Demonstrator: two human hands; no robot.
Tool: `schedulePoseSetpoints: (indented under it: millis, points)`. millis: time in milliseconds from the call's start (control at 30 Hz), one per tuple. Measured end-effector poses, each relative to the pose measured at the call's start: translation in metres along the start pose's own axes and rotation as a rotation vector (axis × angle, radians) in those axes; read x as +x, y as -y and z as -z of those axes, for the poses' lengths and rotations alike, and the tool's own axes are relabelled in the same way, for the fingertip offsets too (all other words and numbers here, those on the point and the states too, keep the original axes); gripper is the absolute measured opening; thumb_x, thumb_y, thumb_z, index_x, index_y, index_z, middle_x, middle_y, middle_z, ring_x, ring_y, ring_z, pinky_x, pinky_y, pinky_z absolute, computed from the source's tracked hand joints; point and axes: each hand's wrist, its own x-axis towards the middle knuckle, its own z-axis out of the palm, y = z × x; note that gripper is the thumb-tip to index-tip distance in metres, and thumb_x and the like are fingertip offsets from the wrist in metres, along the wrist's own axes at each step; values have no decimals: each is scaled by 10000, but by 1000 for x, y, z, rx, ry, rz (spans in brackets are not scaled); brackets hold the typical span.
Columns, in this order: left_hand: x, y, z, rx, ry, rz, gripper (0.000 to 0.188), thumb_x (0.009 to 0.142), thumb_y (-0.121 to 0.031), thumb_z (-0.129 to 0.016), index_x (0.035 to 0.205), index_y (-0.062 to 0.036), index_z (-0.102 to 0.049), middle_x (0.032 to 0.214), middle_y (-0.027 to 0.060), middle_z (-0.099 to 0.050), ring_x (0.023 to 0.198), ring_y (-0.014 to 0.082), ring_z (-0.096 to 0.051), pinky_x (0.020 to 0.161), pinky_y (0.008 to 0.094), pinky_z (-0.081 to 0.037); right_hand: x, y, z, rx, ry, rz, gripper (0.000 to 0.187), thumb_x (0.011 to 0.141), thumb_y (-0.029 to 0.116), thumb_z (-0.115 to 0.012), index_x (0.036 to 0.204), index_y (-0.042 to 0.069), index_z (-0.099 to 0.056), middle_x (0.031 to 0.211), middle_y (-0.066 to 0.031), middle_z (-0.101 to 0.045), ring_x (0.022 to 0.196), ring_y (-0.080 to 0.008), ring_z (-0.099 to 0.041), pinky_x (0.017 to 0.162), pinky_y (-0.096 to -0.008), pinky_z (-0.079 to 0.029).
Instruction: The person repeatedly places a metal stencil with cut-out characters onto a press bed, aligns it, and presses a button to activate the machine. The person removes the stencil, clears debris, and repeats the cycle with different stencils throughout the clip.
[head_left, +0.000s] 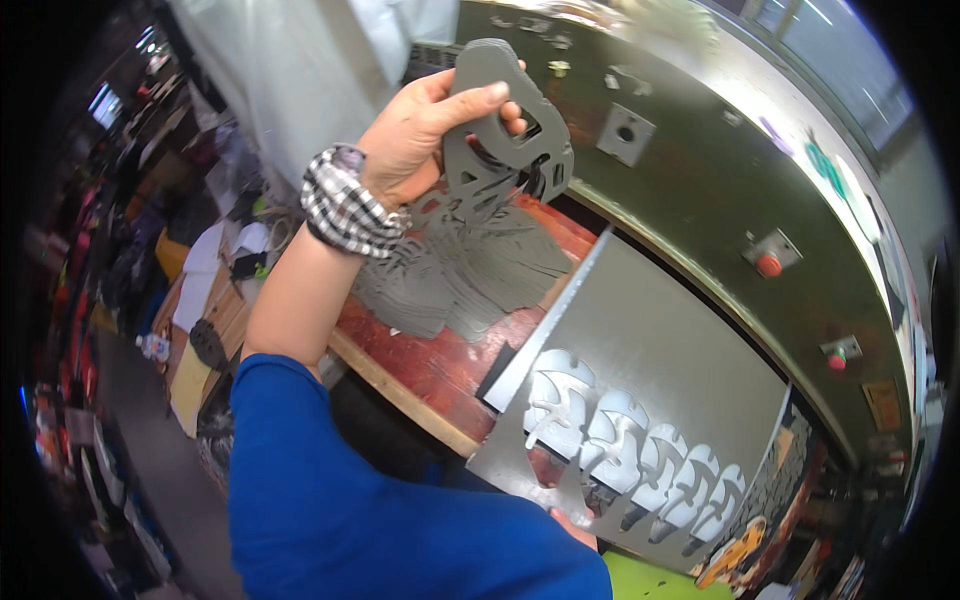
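Observation:
My left hand (425, 135) is raised at the upper middle, its thumb in front and fingers behind, closed on a stack of flat dark grey cut-out pieces (495, 75) with curved edges and openings. Below it, a fanned pile of similar grey pieces (480, 270) lies on a worn red board. At the lower middle my right hand (573, 522), mostly covered by my blue sleeve, grips the near edge of a large grey sheet (670, 320). Along that sheet's near side stands a row of several pale, silvery shaped pieces (612, 440), with cut gaps beside them.
A dark green machine body (690, 150) with red push buttons (768, 265) runs behind the work surface. The red board (410, 355) has a wooden front edge. An orange-yellow tool-like object (735, 550) lies at the lower right. Boards and scraps (200, 290) clutter the left.

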Motion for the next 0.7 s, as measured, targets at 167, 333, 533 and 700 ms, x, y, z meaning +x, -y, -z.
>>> schedulePoseSetpoints:
  millis: [167,333,533,700]
  points:
    - [-15,11,54,78,-165,-16,389,957,-250,-581,1255,-12,-505,870,23,-610,867,125,-629,787,283,-548,-5,-43,37,411,-158,-206,407,932,327,-555,1224,43,-532,1157,-121,-581,1011,-217,-575,835,-396,-494]
    - [-25,32,102,355,-456,-142,254,965,-273,-575,1032,-31,-540,816,26,-590,771,115,-608,717,272,-533,-13,-98,116,726,-386,-223,469,901,382,-574,1263,90,-512,1230,-125,-545,1092,-236,-530,896,-430,-472]
    - [-58,66,135,1073,-407,-440,290,946,-187,-579,1191,-37,-541,931,57,-648,834,128,-621,780,282,-521,-28,-134,190,903,-529,-197,550,864,448,-598,1310,146,-488,1317,-129,-501,1190,-259,-476,968,-471,-444]
    - [-125,168,123,1621,318,-199,528,715,-126,-733,1210,-87,-554,788,70,-518,744,230,-526,804,360,-435,-25,-113,194,905,-698,-175,573,878,436,-619,1307,90,-463,1272,-155,-529,1073,-254,-547,908,-459,-482]
